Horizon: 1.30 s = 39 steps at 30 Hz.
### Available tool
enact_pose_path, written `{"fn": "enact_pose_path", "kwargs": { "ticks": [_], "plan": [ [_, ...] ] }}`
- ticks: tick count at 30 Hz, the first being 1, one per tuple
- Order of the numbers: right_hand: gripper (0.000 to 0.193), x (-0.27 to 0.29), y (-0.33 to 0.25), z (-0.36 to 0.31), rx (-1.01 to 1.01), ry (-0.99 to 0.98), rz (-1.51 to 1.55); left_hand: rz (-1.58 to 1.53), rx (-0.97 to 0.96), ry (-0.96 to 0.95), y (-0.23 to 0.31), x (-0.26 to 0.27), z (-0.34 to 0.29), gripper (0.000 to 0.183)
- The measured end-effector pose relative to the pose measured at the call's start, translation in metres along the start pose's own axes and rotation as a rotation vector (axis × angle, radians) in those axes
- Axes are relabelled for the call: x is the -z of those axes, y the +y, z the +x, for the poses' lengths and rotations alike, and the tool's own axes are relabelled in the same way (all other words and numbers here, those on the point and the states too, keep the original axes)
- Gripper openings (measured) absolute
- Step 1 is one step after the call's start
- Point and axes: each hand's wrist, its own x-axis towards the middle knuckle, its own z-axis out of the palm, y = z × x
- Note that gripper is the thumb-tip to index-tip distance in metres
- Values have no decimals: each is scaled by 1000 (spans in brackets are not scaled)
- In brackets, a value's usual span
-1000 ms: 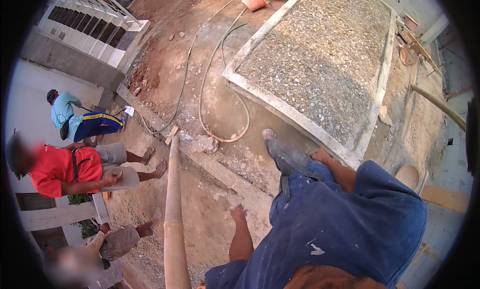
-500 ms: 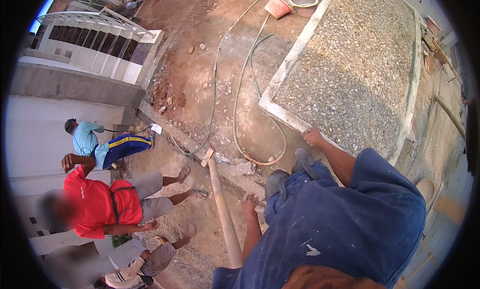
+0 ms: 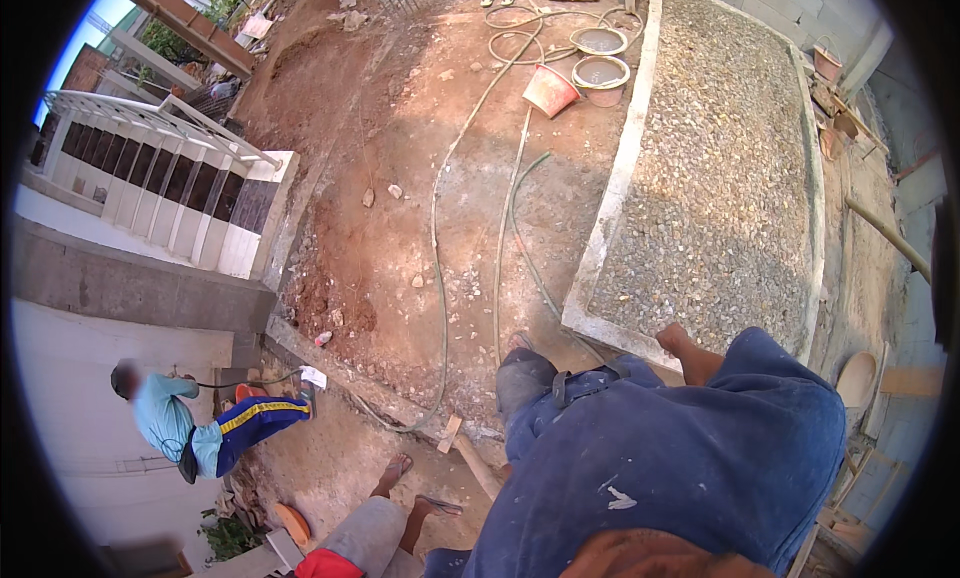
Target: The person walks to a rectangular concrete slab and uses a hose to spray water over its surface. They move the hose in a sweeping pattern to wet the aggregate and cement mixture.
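Observation:
My right hand (image 3: 676, 339) sits at the near concrete rim of a raised gravel bed (image 3: 610, 248). Its fingers are curled and I see nothing in it. My left hand is hidden behind my blue shirt (image 3: 680, 468). A wooden pole (image 3: 473, 462) with a small block at its tip pokes out from under my body, just left of my bent leg in dark trousers (image 3: 525, 383). Whether a hand holds the pole, I cannot see.
Hoses (image 3: 438, 268) snake over red earth toward two round basins (image 3: 600, 73) and a red tub (image 3: 549, 91). A person in a light blue top (image 3: 190, 428) crouches at lower left. Another person's sandalled feet (image 3: 405, 488) stand close by. A white railing (image 3: 160, 178) borders the left.
The view has swung up over the earth and gravel bed. The pole has slid mostly behind my body and my left hand has gone out of sight. My right hand stays by the rim.

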Motion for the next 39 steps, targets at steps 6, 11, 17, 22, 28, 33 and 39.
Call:
{"fn": "enact_pose_path", "kwargs": {
  "ticks": [6, 11, 17, 22, 28, 33, 39],
  "plan": [
    [34, 12, -168, 3, -67, 71, 435, 95, -323, 28, 271, 47, 96, 30],
    [42, 49, -330, 6, 147, 133, 547, 89, -456, 11, 447, 41, 160, 21],
    [51, 60, -387, 106, -99, 89, 530, 171, -398, -147, 561, -66, 205, 31],
    [45, 88, -409, 193, -342, 181, 638, 660, -198, -444, 592, -132, 171, 23],
    [43, 208, -518, 220, -189, 231, 1166, 995, -782, -327, 753, -204, 224, 33],
    [32, 269, -570, 266, -98, 251, 1374, 1206, -837, -327, 846, -292, 239, 46],
    [41, 178, -538, 435, -358, 246, 861, 2084, -865, -263, 815, -384, 262, 78]
  ]
}}
